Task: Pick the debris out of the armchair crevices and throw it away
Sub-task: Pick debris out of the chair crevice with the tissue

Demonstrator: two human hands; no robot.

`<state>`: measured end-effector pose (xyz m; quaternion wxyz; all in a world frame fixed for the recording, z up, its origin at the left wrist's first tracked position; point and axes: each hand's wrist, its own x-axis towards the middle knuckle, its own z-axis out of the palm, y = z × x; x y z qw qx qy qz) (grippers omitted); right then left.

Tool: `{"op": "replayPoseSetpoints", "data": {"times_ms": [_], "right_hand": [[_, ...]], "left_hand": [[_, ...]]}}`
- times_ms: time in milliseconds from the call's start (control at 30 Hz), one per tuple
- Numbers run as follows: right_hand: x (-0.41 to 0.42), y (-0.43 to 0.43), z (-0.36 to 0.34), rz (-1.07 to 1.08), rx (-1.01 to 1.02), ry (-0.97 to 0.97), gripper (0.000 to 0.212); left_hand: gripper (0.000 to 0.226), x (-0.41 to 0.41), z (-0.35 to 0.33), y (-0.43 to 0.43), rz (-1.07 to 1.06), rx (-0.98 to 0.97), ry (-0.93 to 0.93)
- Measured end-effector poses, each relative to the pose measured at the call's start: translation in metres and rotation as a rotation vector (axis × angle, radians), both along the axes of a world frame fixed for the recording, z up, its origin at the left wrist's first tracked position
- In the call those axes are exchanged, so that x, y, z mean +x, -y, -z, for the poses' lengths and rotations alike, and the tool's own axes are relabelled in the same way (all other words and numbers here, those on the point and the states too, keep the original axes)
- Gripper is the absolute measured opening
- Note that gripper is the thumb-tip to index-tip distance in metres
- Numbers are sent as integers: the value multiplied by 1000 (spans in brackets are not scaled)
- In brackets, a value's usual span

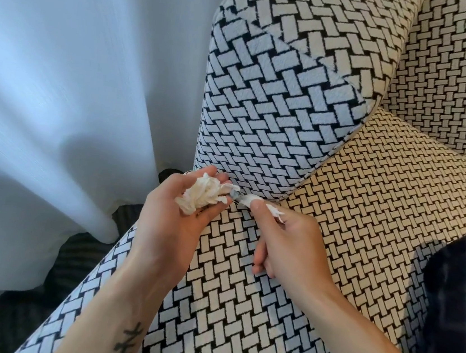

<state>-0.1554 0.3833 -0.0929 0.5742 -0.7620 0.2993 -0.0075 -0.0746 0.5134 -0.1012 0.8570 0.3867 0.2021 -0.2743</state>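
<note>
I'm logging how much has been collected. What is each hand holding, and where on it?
The left hand cups a crumpled tissue wad in its curled fingers; right hand pinches a smaller tissue scrap near its middle.

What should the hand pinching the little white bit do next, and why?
Probably the right hand should drop its small white scrap onto the crumpled tissue wad cupped in the left hand. The scrap looks out of the armchair crevice, and the wad sits right beside it, so gathering it there seems easiest.
</note>
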Motion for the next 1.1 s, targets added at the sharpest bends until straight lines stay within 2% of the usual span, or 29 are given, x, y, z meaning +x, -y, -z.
{"op": "replayPoseSetpoints", "data": {"times_ms": [167, 333, 533, 600, 700, 800, 1000, 1100], "right_hand": [[-4, 8, -17, -113, 10, 80, 23], [7, 7, -29, -308, -66, 53, 27], [27, -5, -30, -452, -313, -70, 37], [33, -8, -31, -471, -373, -106, 38], [40, -12, -28, -467, -431, -129, 34], [43, -17, -21, -414, -518, -91, 41], [43, -22, -20, -475, -698, -90, 48], [41, -25, -22, -516, -658, -83, 39]], "left_hand": [[31, 0, 2, 2, -8, 5, 18], [32, -2, 3, 0, 31, -20, 47], [39, -7, -3, 0, 274, 83, 214], [28, -9, -5, 2, 332, 139, 293], [16, -11, -4, 2, 288, 182, 315], [12, -10, -6, -1, 227, 189, 290], [26, -4, 5, -2, 162, 240, 253], [27, -2, 7, -3, 128, 234, 237]]}}
